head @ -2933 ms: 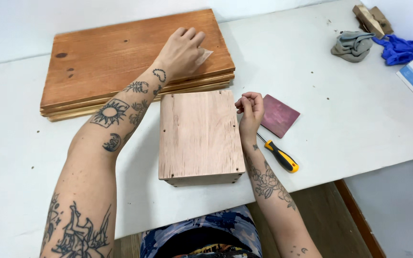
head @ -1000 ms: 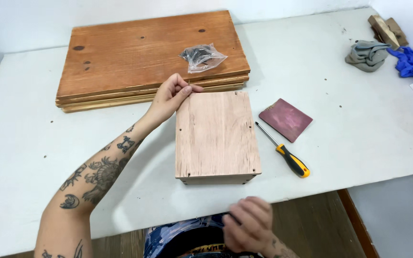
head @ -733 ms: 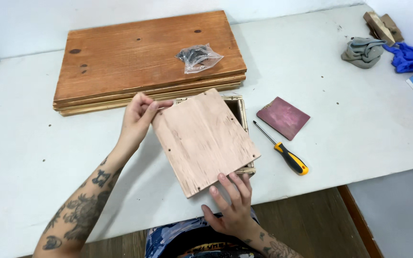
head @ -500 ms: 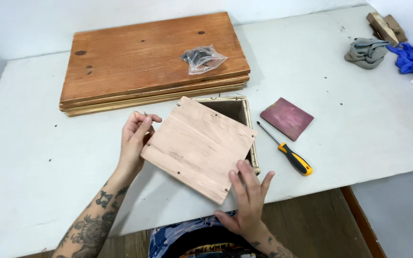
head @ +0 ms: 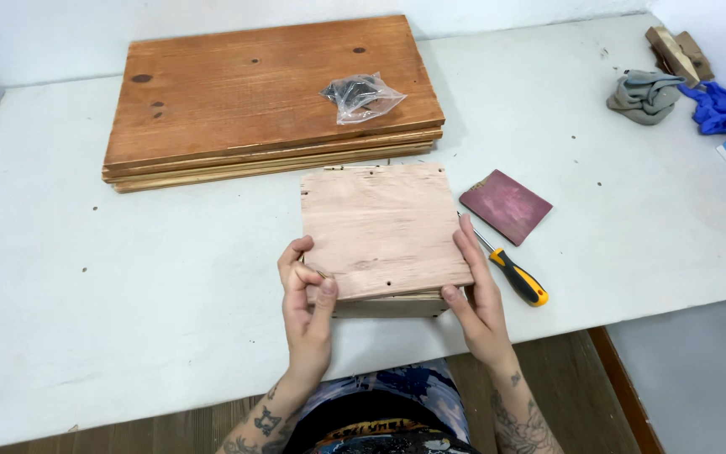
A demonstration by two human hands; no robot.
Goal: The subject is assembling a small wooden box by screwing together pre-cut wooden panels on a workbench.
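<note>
Now the square pale plywood panel [head: 380, 231] lies flat and squared up on top of the small wooden box [head: 388, 304], whose front wall shows just under the panel's near edge. Half a second ago the panel sat turned at an angle, with the box's open far corner showing behind it; that opening is now covered.

Left hand [head: 307, 307] grips the near left corner of the panel, its fingers curled and pinching the edge, thumb pressed against the side. Right hand [head: 476, 294] holds the near right corner, fingers straight and close together along the panel's right edge. Earlier the right hand lay on the near edge from below and the left hand held the left corner further out; both have shifted to flank the panel.

Box and panel sit on the white worktable [head: 128, 277], near its front edge. Just beyond them lies the stack of reddish-brown wooden boards [head: 245, 101], with a clear plastic bag of dark small parts [head: 360, 95] resting on top. A dark red sheet of sandpaper [head: 506, 206] lies to the right, and the yellow-and-black-handled screwdriver [head: 514, 276] lies just beside the right hand. These have not moved.
</note>
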